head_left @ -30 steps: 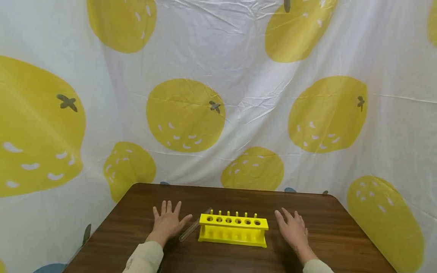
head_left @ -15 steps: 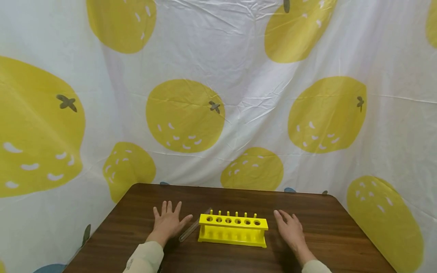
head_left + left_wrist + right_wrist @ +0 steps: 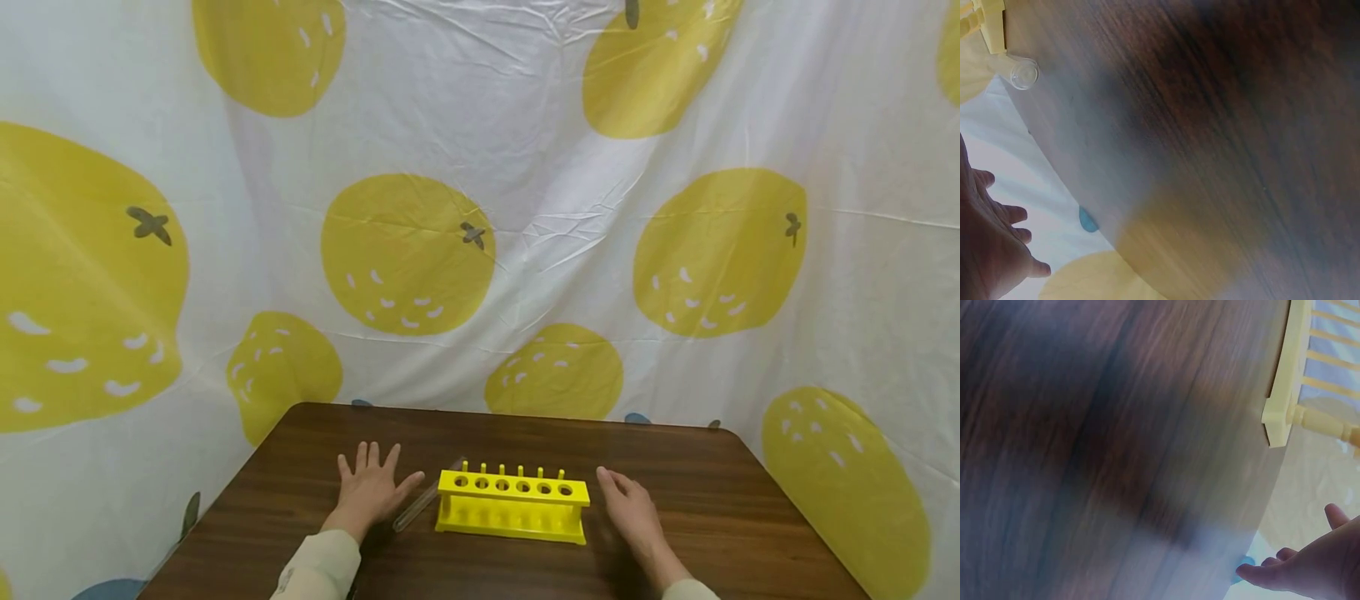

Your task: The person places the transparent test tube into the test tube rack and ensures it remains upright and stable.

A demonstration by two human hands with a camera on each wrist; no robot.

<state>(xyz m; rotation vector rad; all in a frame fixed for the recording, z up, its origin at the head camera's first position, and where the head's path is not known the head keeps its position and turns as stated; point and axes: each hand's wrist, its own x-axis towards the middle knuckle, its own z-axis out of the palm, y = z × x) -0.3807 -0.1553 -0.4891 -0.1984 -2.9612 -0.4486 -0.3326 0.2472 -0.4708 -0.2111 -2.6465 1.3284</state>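
Observation:
A yellow test tube rack stands upright on the table, with a row of round holes and a row of pegs behind them. Just left of it lies a clear glass test tube, slanting, its far end beside the rack. My left hand is spread with straight fingers, its thumb near the tube, and holds nothing. To the right of the rack, my right hand is held with relaxed fingers close together, apart from the rack and holding nothing. The left wrist view shows the tube's rounded end close up.
The dark wood-grain table has rounded far corners. Behind it and at both sides hangs a white cloth printed with large yellow fruit.
My right hand has shifted slightly left toward the rack, and its fingers have drawn closer together. The left hand, test tube and rack have stayed where they were.

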